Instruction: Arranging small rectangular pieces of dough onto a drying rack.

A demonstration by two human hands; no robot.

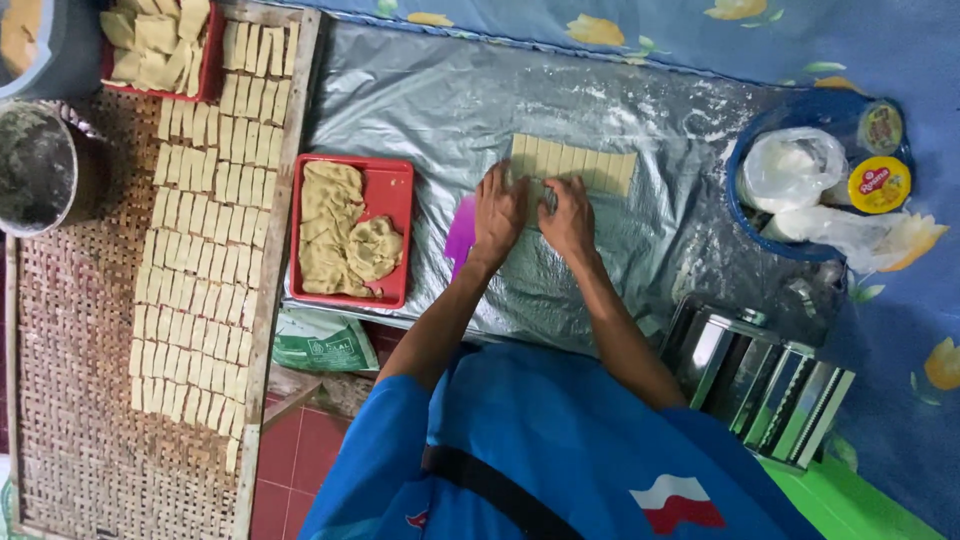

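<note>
A flat strip of pale dough [588,167], scored into several narrow pieces, lies on a floured grey plastic sheet [420,100]. My left hand [498,208] presses on the strip's left end, fingers spread. My right hand [566,213] rests beside it on the strip's near edge, pinching a dough piece. A purple plastic scraper [460,232] lies just left of my left wrist, partly hidden by it.
A red tray [392,192] holds lumps of dough left of my hands. Further left, a woven bamboo tray [80,360] carries rows of cut dough pieces. A metal pasta roller [760,370] stands at the right, behind it a blue bowl [740,200] with bags and tubs.
</note>
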